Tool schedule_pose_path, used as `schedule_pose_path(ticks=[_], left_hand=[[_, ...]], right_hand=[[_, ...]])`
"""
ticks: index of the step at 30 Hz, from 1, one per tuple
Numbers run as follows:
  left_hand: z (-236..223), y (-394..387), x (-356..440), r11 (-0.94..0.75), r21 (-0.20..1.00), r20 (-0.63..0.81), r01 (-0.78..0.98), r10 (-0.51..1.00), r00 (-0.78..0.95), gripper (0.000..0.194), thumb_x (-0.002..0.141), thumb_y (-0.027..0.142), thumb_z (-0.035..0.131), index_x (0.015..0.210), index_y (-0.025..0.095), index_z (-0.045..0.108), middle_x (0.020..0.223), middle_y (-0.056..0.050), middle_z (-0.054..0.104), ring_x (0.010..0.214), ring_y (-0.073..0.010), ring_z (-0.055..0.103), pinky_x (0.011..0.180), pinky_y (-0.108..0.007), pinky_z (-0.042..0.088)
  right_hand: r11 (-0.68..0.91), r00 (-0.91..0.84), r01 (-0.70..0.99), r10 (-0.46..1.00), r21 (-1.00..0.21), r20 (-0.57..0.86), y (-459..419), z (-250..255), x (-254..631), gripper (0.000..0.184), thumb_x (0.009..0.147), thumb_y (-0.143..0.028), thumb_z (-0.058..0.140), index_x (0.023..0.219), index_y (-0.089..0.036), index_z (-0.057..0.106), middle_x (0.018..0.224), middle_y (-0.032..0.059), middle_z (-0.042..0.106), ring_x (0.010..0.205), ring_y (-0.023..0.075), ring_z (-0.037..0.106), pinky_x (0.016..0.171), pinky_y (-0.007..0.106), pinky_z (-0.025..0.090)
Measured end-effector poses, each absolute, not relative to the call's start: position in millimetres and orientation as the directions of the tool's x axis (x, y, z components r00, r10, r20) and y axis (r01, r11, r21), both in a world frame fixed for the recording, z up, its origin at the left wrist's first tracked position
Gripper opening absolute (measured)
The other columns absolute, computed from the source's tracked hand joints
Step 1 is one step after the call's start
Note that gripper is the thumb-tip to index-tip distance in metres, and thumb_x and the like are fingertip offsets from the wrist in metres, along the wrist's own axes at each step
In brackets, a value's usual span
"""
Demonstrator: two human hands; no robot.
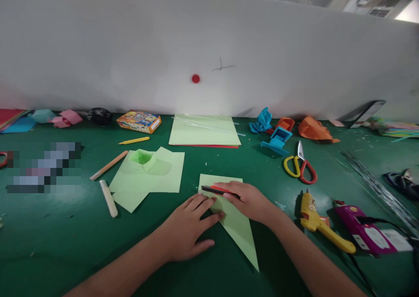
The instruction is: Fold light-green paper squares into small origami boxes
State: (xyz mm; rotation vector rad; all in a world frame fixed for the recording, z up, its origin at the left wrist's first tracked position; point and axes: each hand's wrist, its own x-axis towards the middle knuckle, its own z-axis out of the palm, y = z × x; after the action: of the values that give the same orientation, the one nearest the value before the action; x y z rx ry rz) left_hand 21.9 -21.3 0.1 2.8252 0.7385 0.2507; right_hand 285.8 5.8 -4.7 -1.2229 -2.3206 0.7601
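Observation:
A light green sheet of paper [240, 227], folded to a long point towards me, lies on the green table. My left hand [188, 227] rests on its left edge, fingers spread and thumb apart. Above it, my right hand [250, 199] is closed round a slim black-and-red utility knife [209, 189], held nearly flat across the paper with its tip to the left. Its blade cannot be made out. To the left, a small green folded paper box [143, 158] sits on more green sheets [170, 175].
Yellow-and-red scissors [303, 164], a yellow glue gun [322, 227] and a purple power strip [365, 229] with a cable lie right. A white stick [108, 199] and a pencil [109, 165] lie left. Stacked paper [204, 131] and blue folded paper [278, 140] lie by the white partition [131, 48].

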Motion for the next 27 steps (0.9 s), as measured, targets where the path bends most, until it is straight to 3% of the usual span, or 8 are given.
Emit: schedule_pose_path(ticks=[7, 10, 13, 17, 21, 24, 27], left_hand=[[1, -20, 22, -0.843, 0.257, 0.075, 0.472, 0.504, 0.86, 0.061, 0.095, 0.051, 0.06, 0.15, 0.029, 0.047, 0.154, -0.013, 0.044, 0.14, -0.037, 0.042, 0.115, -0.057, 0.038], [2, -19, 22, -0.843, 0.261, 0.072, 0.47, 0.503, 0.862, 0.063, 0.093, 0.05, 0.063, 0.151, 0.03, 0.046, 0.154, -0.013, 0.044, 0.14, -0.038, 0.042, 0.114, -0.058, 0.039], [1, -19, 21, -0.845, 0.267, 0.065, 0.463, 0.495, 0.866, 0.065, 0.092, 0.05, 0.064, 0.151, 0.03, 0.046, 0.154, -0.014, 0.045, 0.139, -0.039, 0.043, 0.113, -0.058, 0.039], [1, -18, 20, -0.842, 0.278, 0.055, 0.462, 0.494, 0.868, 0.065, 0.092, 0.052, 0.063, 0.151, 0.031, 0.045, 0.155, -0.013, 0.044, 0.139, -0.0388, 0.042, 0.114, -0.058, 0.038], [2, -18, 21, -0.843, 0.288, 0.082, 0.455, 0.495, 0.865, 0.064, 0.091, 0.051, 0.064, 0.15, 0.031, 0.047, 0.154, -0.012, 0.044, 0.137, -0.0375, 0.043, 0.114, -0.057, 0.039], [2, -18, 21, -0.84, 0.298, 0.105, 0.454, 0.501, 0.859, 0.062, 0.092, 0.052, 0.064, 0.148, 0.031, 0.049, 0.151, -0.011, 0.046, 0.136, -0.0358, 0.044, 0.114, -0.055, 0.039], [1, -19, 21, -0.841, 0.291, 0.104, 0.457, 0.502, 0.858, 0.061, 0.093, 0.053, 0.061, 0.149, 0.032, 0.048, 0.15, -0.01, 0.048, 0.137, -0.0356, 0.044, 0.115, -0.056, 0.037]], right_hand=[[0.333, -0.555, 0.365, 0.828, -0.87, 0.084, 9, 1, 307, 0.051, 0.1, -0.038, 0.057, 0.15, -0.031, 0.051, 0.153, 0.0028, 0.054, 0.14, 0.028, 0.048, 0.118, 0.045, 0.035], [0.143, -0.505, 0.339, 0.862, -0.93, -0.052, 8, -4, 312, 0.052, 0.1, -0.045, 0.056, 0.151, -0.03, 0.051, 0.143, 0.0061, 0.062, 0.117, 0.027, 0.063, 0.095, 0.041, 0.052], [0.016, -0.448, 0.302, 0.885, -0.953, -0.127, 7, -12, 312, 0.054, 0.103, -0.047, 0.051, 0.154, -0.029, 0.046, 0.125, 0.0072, 0.071, 0.081, 0.0176, 0.063, 0.067, 0.029, 0.051], [0.051, -0.384, 0.334, 0.919, -0.941, -0.087, 7, -18, 310, 0.052, 0.103, -0.047, 0.05, 0.152, -0.029, 0.048, 0.119, 0.0055, 0.072, 0.073, 0.0141, 0.055, 0.066, 0.027, 0.048], [0.101, -0.399, 0.382, 0.915, -0.918, -0.066, 5, -10, 304, 0.05, 0.105, -0.047, 0.045, 0.152, -0.03, 0.049, 0.112, 0.0036, 0.074, 0.069, 0.0137, 0.057, 0.066, 0.028, 0.05], [0.174, -0.427, 0.388, 0.904, -0.905, -0.009, 3, -1, 297, 0.046, 0.105, -0.046, 0.045, 0.149, -0.031, 0.053, 0.123, 0.0038, 0.073, 0.093, 0.0196, 0.068, 0.087, 0.035, 0.055], [0.256, -0.431, 0.422, 0.9, -0.869, 0.056, 3, 2, 293, 0.041, 0.103, -0.045, 0.05, 0.14, -0.031, 0.062, 0.139, 0.0037, 0.066, 0.126, 0.0258, 0.061, 0.111, 0.044, 0.045]])
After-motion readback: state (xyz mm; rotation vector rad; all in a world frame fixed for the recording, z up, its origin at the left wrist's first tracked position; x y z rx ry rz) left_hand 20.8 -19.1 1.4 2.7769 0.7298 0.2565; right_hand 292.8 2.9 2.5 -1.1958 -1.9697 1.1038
